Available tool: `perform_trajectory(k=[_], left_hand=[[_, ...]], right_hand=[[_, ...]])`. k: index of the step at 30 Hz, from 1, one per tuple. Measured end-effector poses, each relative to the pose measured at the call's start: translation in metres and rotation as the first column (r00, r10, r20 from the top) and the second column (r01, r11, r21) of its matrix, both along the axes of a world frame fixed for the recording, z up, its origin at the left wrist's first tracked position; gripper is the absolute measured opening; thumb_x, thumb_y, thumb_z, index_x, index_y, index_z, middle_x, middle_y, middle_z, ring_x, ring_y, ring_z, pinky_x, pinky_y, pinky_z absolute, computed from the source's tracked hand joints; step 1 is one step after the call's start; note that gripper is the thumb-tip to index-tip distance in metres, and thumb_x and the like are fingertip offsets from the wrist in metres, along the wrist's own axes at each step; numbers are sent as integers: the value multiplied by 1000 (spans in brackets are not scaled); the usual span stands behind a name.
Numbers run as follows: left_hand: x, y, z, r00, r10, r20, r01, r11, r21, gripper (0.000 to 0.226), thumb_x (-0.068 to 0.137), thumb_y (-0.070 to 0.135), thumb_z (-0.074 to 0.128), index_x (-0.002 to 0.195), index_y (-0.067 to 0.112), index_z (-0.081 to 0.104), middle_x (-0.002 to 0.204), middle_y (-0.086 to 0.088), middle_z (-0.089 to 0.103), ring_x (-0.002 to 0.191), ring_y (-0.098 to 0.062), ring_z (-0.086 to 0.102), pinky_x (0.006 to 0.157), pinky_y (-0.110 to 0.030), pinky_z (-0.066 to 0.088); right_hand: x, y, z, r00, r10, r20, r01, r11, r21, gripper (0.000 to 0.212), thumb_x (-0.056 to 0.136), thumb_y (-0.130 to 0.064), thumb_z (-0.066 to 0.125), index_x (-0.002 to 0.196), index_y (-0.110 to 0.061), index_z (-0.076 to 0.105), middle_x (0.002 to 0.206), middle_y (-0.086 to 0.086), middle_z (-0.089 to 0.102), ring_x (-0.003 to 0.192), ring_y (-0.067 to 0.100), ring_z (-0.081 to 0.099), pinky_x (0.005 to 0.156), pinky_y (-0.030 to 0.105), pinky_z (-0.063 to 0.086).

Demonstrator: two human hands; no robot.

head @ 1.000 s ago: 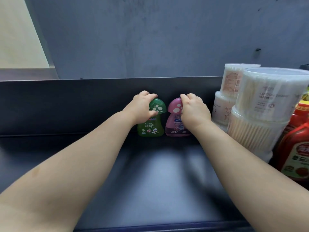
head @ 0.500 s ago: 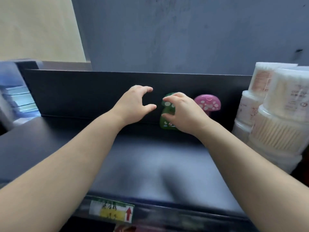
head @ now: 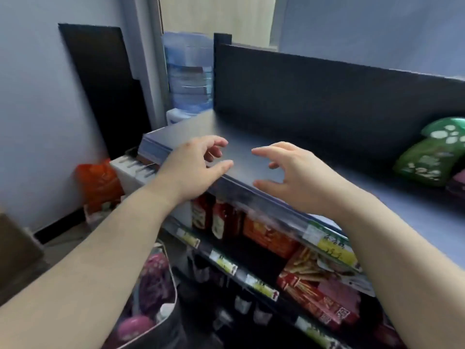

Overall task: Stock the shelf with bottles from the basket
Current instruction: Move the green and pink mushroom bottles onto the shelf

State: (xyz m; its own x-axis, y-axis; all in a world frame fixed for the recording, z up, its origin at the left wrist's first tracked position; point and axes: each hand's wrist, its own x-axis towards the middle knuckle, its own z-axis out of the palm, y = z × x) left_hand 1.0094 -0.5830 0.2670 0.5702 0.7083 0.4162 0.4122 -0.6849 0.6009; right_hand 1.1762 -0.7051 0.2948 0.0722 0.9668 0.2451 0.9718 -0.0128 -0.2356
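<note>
Both hands hover empty over the front left edge of the dark top shelf [head: 251, 152]. My left hand [head: 193, 167] has loosely spread fingers, and so does my right hand [head: 289, 172]. The green mushroom-capped bottle [head: 432, 154] stands at the far right of the shelf, with a sliver of the pink bottle [head: 458, 181] beside it at the frame edge. Down at the lower left, the grey basket [head: 166, 321] holds several pink and purple bottles [head: 153, 280].
Lower shelves hold red sauce bottles [head: 216, 217] and snack boxes [head: 317, 295] behind price tags. A water dispenser jug [head: 188, 74] stands behind the shelf's left end. An orange bag [head: 98, 182] lies by the wall at the left.
Both hands have let go of the mushroom bottles and pulled back to the shelf's front left edge. The view has swung left and down, bringing the basket into sight.
</note>
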Motion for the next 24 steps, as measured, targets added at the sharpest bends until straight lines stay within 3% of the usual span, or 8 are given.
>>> perform_trajectory(k=[3, 7, 14, 17, 20, 24], left_hand=[[-68, 23, -29, 996, 89, -20, -90, 994, -62, 34, 83, 26, 70, 115, 19, 63, 92, 3, 65, 83, -17, 61, 82, -29, 49], [-154, 46, -80, 971, 174, -164, -197, 971, -136, 33, 85, 29, 66, 117, 21, 62, 89, 9, 63, 73, -7, 56, 75, -26, 47], [-258, 65, -174, 905, 153, -398, -284, 912, -295, 36, 87, 30, 63, 121, 21, 58, 94, 10, 58, 77, -9, 55, 72, -25, 40], [-284, 73, -214, 852, 119, -509, -326, 882, -339, 41, 88, 32, 60, 128, 22, 54, 114, 2, 58, 100, -15, 56, 85, -27, 42], [-308, 82, -252, 782, 87, -617, -396, 834, -385, 55, 90, 36, 57, 140, 22, 39, 142, -3, 43, 130, -21, 41, 107, -38, 36], [-324, 91, -287, 725, 31, -688, -468, 754, -460, 72, 92, 38, 53, 150, 19, 17, 156, -8, 21, 142, -26, 25, 115, -40, 27]], right_hand=[[-55, 28, -25, 993, 114, -21, -115, 992, -54, 56, 85, -42, 64, 137, -29, 46, 131, -7, 50, 112, 13, 54, 90, 21, 39], [-117, 67, -73, 979, 194, -64, -203, 961, -191, 57, 88, -43, 60, 140, -31, 42, 139, -10, 44, 120, 10, 50, 101, 28, 43], [-185, 119, -182, 979, 153, -131, -196, 881, -430, 53, 89, -40, 58, 139, -26, 44, 134, -2, 49, 119, 18, 52, 99, 30, 42], [-198, 132, -220, 983, 109, -148, -170, 845, -506, 53, 89, -34, 58, 139, -26, 44, 134, 1, 51, 121, 20, 51, 99, 31, 42], [-209, 147, -254, 984, 81, -157, -155, 817, -555, 58, 88, -27, 59, 142, -25, 40, 140, 2, 46, 126, 21, 45, 101, 28, 37], [-215, 163, -291, 994, 4, -109, -71, 785, -615, 71, 89, -25, 57, 150, -27, 21, 156, 1, 19, 140, 24, 23, 110, 36, 30]])
